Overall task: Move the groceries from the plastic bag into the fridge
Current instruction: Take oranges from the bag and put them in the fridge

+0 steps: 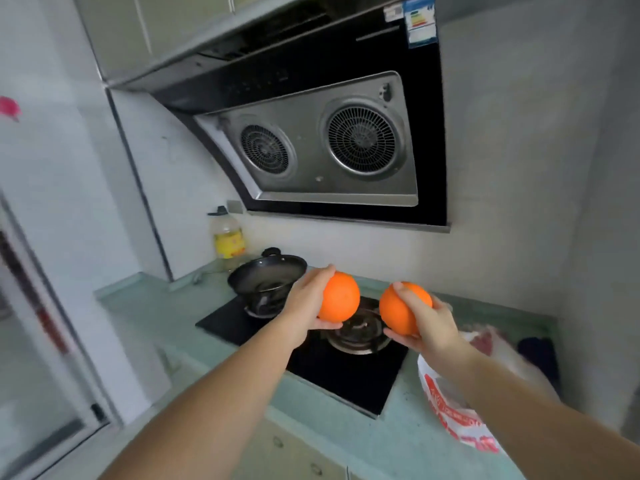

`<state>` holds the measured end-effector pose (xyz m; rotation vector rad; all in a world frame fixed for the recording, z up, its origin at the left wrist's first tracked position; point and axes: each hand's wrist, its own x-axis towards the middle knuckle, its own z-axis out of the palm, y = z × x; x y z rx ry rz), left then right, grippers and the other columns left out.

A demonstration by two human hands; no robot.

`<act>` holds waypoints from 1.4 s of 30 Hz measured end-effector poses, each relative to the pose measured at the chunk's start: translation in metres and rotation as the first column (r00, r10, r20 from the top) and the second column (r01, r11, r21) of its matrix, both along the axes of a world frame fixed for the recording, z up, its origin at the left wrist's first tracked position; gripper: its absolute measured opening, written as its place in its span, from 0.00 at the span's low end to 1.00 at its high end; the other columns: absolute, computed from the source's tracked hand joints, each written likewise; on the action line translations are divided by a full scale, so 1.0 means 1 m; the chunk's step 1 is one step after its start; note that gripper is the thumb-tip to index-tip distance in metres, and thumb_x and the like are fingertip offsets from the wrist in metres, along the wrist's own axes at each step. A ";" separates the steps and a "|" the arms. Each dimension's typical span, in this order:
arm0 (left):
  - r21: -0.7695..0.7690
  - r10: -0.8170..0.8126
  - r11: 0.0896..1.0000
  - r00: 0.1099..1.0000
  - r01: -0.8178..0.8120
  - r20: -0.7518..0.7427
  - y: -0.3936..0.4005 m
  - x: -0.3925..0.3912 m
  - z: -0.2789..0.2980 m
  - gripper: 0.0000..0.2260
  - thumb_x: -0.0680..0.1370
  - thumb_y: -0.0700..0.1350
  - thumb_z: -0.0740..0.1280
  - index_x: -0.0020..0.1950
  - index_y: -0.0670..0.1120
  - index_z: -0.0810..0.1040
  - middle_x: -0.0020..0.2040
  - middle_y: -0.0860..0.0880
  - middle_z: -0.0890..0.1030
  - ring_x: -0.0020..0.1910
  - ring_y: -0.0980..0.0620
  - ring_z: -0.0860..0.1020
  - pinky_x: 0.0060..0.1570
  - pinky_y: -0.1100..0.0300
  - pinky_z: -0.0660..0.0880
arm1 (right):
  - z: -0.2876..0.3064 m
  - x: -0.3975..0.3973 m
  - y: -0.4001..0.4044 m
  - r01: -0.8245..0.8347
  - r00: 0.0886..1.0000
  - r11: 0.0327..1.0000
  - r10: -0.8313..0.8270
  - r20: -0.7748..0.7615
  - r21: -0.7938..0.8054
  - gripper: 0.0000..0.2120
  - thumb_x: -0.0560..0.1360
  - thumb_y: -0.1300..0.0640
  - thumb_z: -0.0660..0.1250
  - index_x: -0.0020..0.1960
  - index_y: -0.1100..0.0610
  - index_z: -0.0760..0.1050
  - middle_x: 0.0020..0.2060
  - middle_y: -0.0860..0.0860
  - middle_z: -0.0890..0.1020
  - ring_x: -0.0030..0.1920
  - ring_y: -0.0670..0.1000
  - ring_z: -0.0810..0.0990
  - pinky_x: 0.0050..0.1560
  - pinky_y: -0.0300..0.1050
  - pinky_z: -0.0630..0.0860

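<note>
My left hand (pixel 306 299) grips one orange (pixel 341 297), held in the air above the black gas hob. My right hand (pixel 431 325) grips a second orange (pixel 398 306) just to the right of the first, the two fruits a little apart. The white plastic bag (pixel 453 414) with red print lies on the green counter at the lower right, partly behind my right forearm; something pinkish shows inside it. At the far left, a white surface with a pink magnet (pixel 9 108) may be the fridge; I cannot tell for sure.
A black wok (pixel 266 275) sits on the left burner of the hob (pixel 343 379). A yellow-labelled oil bottle (pixel 227 237) stands at the back left of the counter. The range hood (pixel 318 147) hangs above. A dark object (pixel 538 351) lies beyond the bag.
</note>
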<state>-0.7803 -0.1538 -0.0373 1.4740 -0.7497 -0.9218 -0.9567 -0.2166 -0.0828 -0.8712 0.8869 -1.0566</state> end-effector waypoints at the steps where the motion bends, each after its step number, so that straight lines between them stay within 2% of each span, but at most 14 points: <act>1: -0.021 0.023 1.000 1.000 -0.023 0.010 0.017 0.006 0.004 0.06 0.75 0.59 0.69 0.48 0.59 0.77 0.63 0.46 0.70 0.57 0.40 0.74 0.39 0.46 0.82 | 0.000 0.008 0.011 -0.037 0.999 0.999 0.037 0.004 -0.001 0.30 0.66 0.47 0.77 0.63 0.54 0.70 0.57 0.53 0.75 0.52 0.56 0.81 0.41 0.53 0.83; 4: -0.039 0.148 0.988 0.989 -0.149 -0.016 0.070 0.028 0.012 0.10 0.72 0.59 0.71 0.48 0.58 0.75 0.62 0.46 0.71 0.57 0.40 0.75 0.37 0.49 0.81 | 0.007 0.037 0.041 -0.152 0.988 0.988 0.152 -0.007 -0.010 0.33 0.65 0.46 0.78 0.65 0.53 0.69 0.58 0.54 0.74 0.53 0.57 0.81 0.40 0.52 0.82; 7: -0.032 0.285 0.958 0.958 -0.286 -0.043 0.134 0.058 0.014 0.16 0.71 0.61 0.71 0.53 0.56 0.75 0.61 0.45 0.75 0.54 0.41 0.78 0.33 0.52 0.80 | 0.020 0.079 0.081 -0.279 0.960 0.960 0.278 -0.026 -0.037 0.33 0.65 0.45 0.77 0.65 0.52 0.68 0.57 0.53 0.75 0.53 0.58 0.81 0.41 0.50 0.82; 10: -0.102 0.406 0.907 0.913 -0.409 -0.047 0.207 0.093 0.021 0.14 0.72 0.58 0.72 0.53 0.54 0.77 0.57 0.46 0.77 0.52 0.43 0.80 0.39 0.45 0.82 | 0.031 0.129 0.131 -0.423 0.906 0.901 0.422 -0.026 -0.097 0.27 0.67 0.47 0.76 0.62 0.53 0.70 0.56 0.53 0.76 0.54 0.57 0.80 0.47 0.54 0.82; 12: -0.142 0.500 0.856 0.866 -0.498 -0.021 0.261 0.116 0.026 0.13 0.72 0.56 0.73 0.52 0.52 0.79 0.54 0.46 0.78 0.50 0.44 0.81 0.40 0.42 0.81 | 0.039 0.167 0.173 -0.497 0.867 0.860 0.497 -0.032 -0.113 0.26 0.69 0.48 0.75 0.62 0.53 0.72 0.56 0.52 0.77 0.53 0.56 0.80 0.47 0.55 0.82; 16: -0.193 0.660 0.745 0.746 -0.638 0.083 0.379 0.152 0.039 0.09 0.72 0.55 0.73 0.48 0.52 0.81 0.55 0.43 0.80 0.49 0.41 0.82 0.34 0.47 0.81 | 0.054 0.237 0.272 -0.637 0.767 0.756 0.640 -0.032 -0.149 0.25 0.68 0.48 0.76 0.61 0.52 0.72 0.56 0.53 0.77 0.52 0.56 0.81 0.36 0.49 0.83; 19: -0.197 0.731 0.680 0.675 -0.706 0.105 0.469 0.171 0.045 0.07 0.76 0.55 0.68 0.47 0.53 0.78 0.51 0.46 0.79 0.46 0.44 0.81 0.32 0.52 0.81 | 0.062 0.281 0.354 -0.730 0.674 0.660 0.738 -0.029 -0.179 0.22 0.67 0.42 0.74 0.56 0.49 0.73 0.55 0.52 0.78 0.50 0.53 0.82 0.38 0.49 0.83; 21: -0.193 0.782 0.623 0.614 -0.758 0.112 0.528 0.183 0.046 0.08 0.78 0.57 0.66 0.48 0.53 0.78 0.50 0.46 0.79 0.45 0.44 0.81 0.31 0.54 0.80 | 0.063 0.307 0.409 -0.780 0.615 0.608 0.788 -0.006 -0.152 0.27 0.66 0.36 0.71 0.60 0.49 0.74 0.57 0.55 0.79 0.51 0.56 0.82 0.37 0.50 0.82; 24: -0.180 0.839 0.543 0.526 -0.820 0.138 0.609 0.198 0.043 0.08 0.79 0.56 0.65 0.50 0.53 0.78 0.52 0.45 0.79 0.46 0.43 0.81 0.35 0.49 0.81 | 0.069 0.336 0.486 -0.827 0.550 0.547 0.835 0.010 -0.127 0.25 0.70 0.37 0.69 0.62 0.48 0.73 0.58 0.56 0.77 0.52 0.59 0.81 0.35 0.51 0.81; 27: -0.193 0.870 0.488 0.458 -0.851 0.180 0.680 0.209 0.047 0.07 0.79 0.54 0.64 0.49 0.53 0.79 0.54 0.44 0.78 0.46 0.44 0.80 0.32 0.51 0.81 | 0.076 0.360 0.552 -0.866 0.487 0.481 0.873 -0.007 -0.138 0.21 0.72 0.40 0.68 0.61 0.47 0.71 0.53 0.55 0.76 0.48 0.58 0.81 0.38 0.53 0.81; 30: -0.216 0.902 0.420 0.381 -0.882 0.202 0.735 0.216 0.055 0.07 0.80 0.52 0.64 0.45 0.52 0.78 0.46 0.47 0.78 0.39 0.48 0.79 0.30 0.53 0.81 | 0.084 0.386 0.605 -0.898 0.424 0.416 0.905 -0.028 -0.143 0.20 0.73 0.41 0.68 0.61 0.48 0.70 0.49 0.52 0.75 0.45 0.56 0.80 0.42 0.55 0.81; 34: -0.226 0.920 0.352 0.291 -0.908 0.261 0.791 0.239 0.057 0.06 0.80 0.54 0.62 0.47 0.56 0.78 0.49 0.51 0.76 0.45 0.50 0.77 0.40 0.49 0.81 | 0.093 0.424 0.662 -0.916 0.380 0.370 0.924 -0.042 -0.155 0.20 0.72 0.40 0.69 0.58 0.48 0.71 0.55 0.55 0.73 0.48 0.59 0.79 0.36 0.53 0.81; 37: -0.225 0.929 0.310 0.244 -0.924 0.278 0.816 0.262 0.056 0.06 0.80 0.55 0.62 0.47 0.57 0.76 0.50 0.53 0.75 0.46 0.51 0.76 0.34 0.55 0.79 | 0.095 0.460 0.692 -0.934 0.331 0.319 0.942 -0.054 -0.163 0.19 0.70 0.39 0.70 0.56 0.47 0.71 0.58 0.56 0.73 0.48 0.59 0.79 0.33 0.51 0.81; 42: -0.203 0.937 0.230 0.160 -0.952 0.310 0.841 0.319 0.052 0.07 0.79 0.57 0.63 0.46 0.57 0.77 0.52 0.53 0.75 0.51 0.47 0.76 0.51 0.43 0.79 | 0.096 0.534 0.720 -0.958 0.228 0.217 0.973 -0.037 -0.187 0.19 0.71 0.39 0.69 0.57 0.45 0.71 0.60 0.55 0.71 0.51 0.60 0.77 0.37 0.54 0.82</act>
